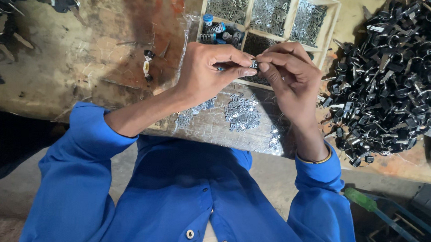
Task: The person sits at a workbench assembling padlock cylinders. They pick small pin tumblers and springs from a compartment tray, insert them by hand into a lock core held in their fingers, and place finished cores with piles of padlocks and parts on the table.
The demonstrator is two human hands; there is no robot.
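A small metal part (pixel 253 64), dark and shiny, is pinched between the fingertips of both hands, held above the near edge of the desk (pixel 72 66) just in front of a wooden tray. The left hand (pixel 210 70) is curled closed, thumb and forefinger gripping the part from one side; the right hand (pixel 288 73) is closed on it from the other side, fingers bent. The part is too small to tell its exact shape.

The wooden tray (pixel 332 24) is pale, with thin slats splitting it into square compartments. The far compartments hold heaps of small silvery metal pieces; one near compartment holds dark cylinders with blue tops (pixel 219 31).

Below the hands a clear plastic sheet (pixel 210 128) lies along the near edge, with loose clusters of silvery pieces (pixel 242 112) on it. At the right end of the desk sits a big pile of black looped parts (pixel 396 75). The desk top is worn, stained and brownish.
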